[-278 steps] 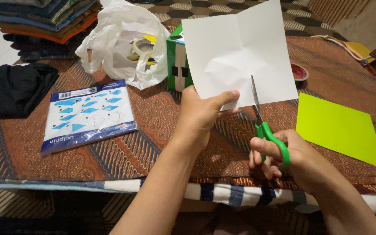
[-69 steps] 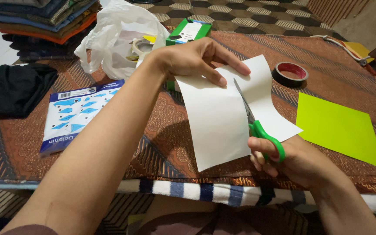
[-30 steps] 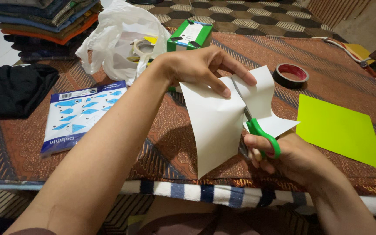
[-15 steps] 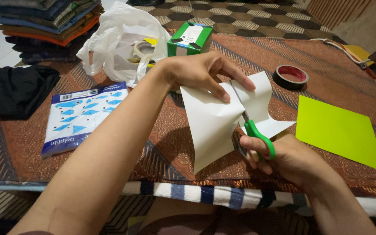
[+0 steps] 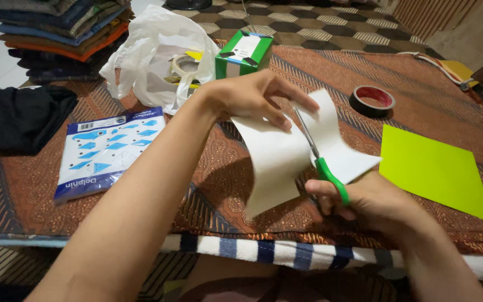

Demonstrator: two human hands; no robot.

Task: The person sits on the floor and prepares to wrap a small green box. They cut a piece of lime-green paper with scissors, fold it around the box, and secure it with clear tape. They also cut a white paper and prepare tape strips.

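Watching this feed from my end: the left hand [image 5: 252, 98] is pinching the far edge of the white paper [image 5: 278, 162], thumb under and fingers curled over the top, holding the sheet up off the patterned cloth [image 5: 40, 184]. The right hand [image 5: 375, 204] is closed around the green-handled scissors [image 5: 320, 159], blades running up the cut line near the middle of the sheet, tips almost at the left fingertips.

My take on doing this bit well — keep the paper taut between the pinch and the blades, because the two flaps are sagging and curling away on either side, and a floppy sheet makes the cut wander. Short snips near the end, I'd say, and slide the left fingers to one side so they're not in line with the tips.

Hard to make out: I can't see whether the blades are open or shut right now, since the paper covers one side of them. The handle loops are mostly buried in the right hand. The very end of the cut is hidden under the left fingers, so how much uncut paper is left is anyone's guess. The lime green sheet [image 5: 434, 168] and the roll of dark tape [image 5: 372, 100] sit well off to the right, untouched.
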